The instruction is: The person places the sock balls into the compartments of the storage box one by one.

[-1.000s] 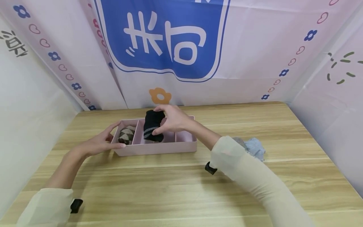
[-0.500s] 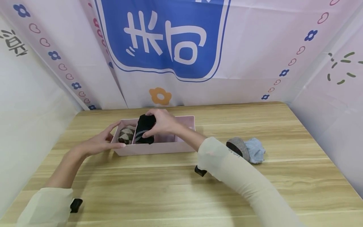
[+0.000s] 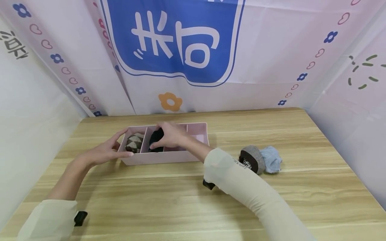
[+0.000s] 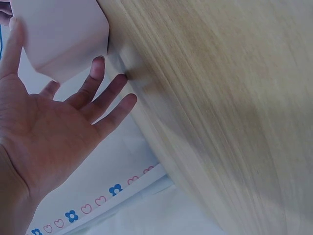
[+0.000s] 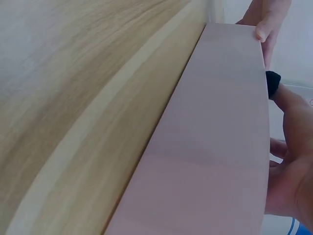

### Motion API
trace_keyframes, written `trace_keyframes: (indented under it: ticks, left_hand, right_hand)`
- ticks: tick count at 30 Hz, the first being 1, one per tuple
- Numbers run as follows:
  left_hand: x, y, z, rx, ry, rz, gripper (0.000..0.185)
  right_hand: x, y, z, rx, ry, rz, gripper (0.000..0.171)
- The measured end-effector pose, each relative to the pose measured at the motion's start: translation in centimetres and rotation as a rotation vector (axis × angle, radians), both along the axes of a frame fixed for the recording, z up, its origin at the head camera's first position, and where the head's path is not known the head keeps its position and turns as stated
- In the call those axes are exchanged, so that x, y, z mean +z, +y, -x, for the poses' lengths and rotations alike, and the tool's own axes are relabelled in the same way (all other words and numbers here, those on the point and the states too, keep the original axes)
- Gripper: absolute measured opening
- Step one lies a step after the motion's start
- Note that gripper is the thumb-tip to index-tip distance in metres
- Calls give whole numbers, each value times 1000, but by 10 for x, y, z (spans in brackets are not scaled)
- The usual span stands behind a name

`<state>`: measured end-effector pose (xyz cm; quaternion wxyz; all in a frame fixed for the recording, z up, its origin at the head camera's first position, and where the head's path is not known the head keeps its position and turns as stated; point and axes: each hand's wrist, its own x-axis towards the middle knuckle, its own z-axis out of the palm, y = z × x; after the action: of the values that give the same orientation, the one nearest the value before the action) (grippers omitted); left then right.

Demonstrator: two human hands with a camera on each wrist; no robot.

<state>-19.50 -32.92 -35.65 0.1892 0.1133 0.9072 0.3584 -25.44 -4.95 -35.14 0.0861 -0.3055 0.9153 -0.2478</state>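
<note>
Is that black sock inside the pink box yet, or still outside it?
Inside. The black sock sits below the box rim in the second compartment from the left, under the right hand.

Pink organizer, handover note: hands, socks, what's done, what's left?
Left hand: fingers straight, steadying the left end of the pink organizer.
Right hand: inside the second compartment from the left, pressing the black sock roll down; the grip itself is hard to make out.
Done: argyle sock roll sits in the leftmost compartment; the black one is in its slot.
Left: the two right compartments look unfilled. Grey-brown sock roll and light blue sock roll lie touching on the table, right of the organizer.
</note>
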Motion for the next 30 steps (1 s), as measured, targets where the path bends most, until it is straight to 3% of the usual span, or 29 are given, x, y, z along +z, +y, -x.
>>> trace_keyframes:
  ticks: [8, 23, 30]
  left_hand:
    - [1, 0, -1, -3, 15, 17, 107]
    - [1, 2, -1, -6, 25, 42, 107]
    - [2, 2, -2, -7, 28, 43, 107]
  right_hand:
    - [-2, 8, 1, 32, -29, 69, 67]
    - [12, 40, -2, 87, -54, 216, 55]
    - [21, 61, -7, 66, -54, 241, 50]
